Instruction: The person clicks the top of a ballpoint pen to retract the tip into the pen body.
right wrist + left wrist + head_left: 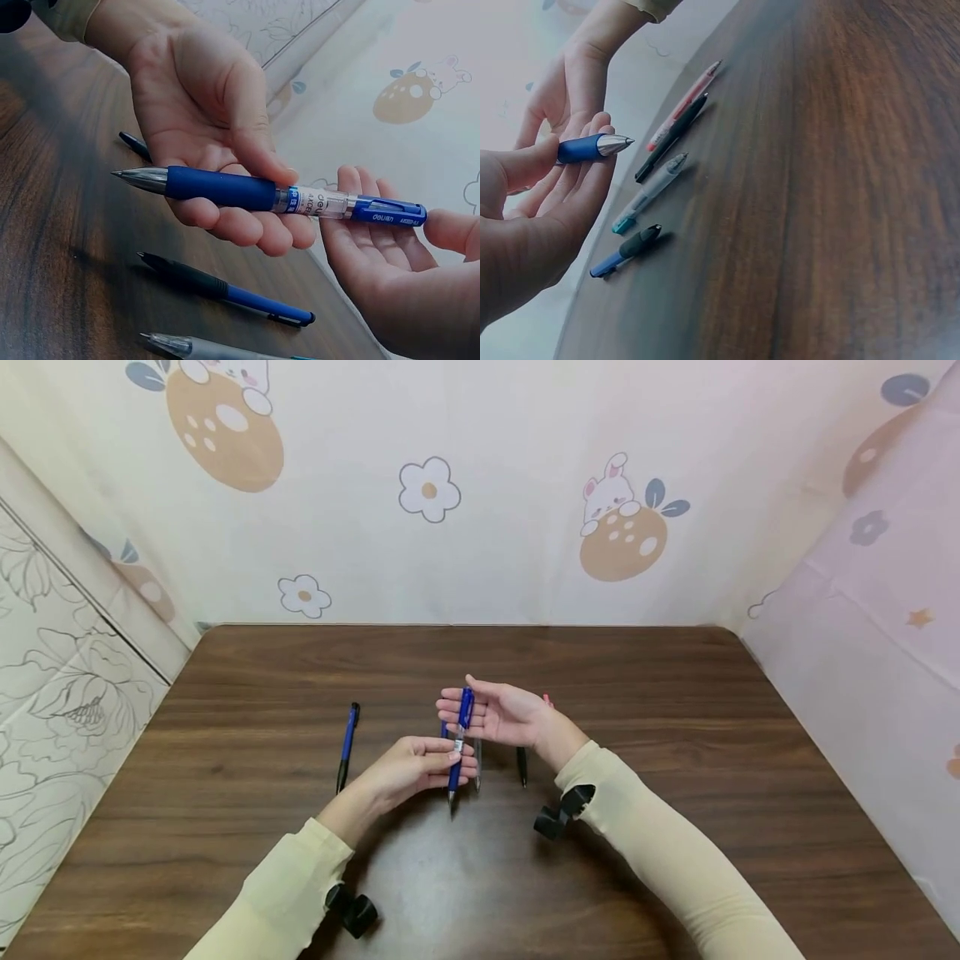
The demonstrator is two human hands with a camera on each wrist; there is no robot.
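Note:
A blue ballpoint pen (455,772) with a silver tip and a clear middle section is held above the table, tip toward me. My left hand (411,768) pinches its blue grip between the thumb and the fingers beneath. My right hand (504,714) lies palm up under the clicker end, fingers extended; in the right wrist view its thumb (454,231) is near that end. Below the hands, a blue and black pen (229,291), a clear pen with a teal end (651,193), a black pen (672,136) and a pink pen (686,106) lie on the table.
Another blue and black pen (348,747) lies to the left of the hands on the brown wooden table (637,668). A patterned curtain (510,543) hangs behind the table's far edge. Each wrist carries a small black camera mount (551,822).

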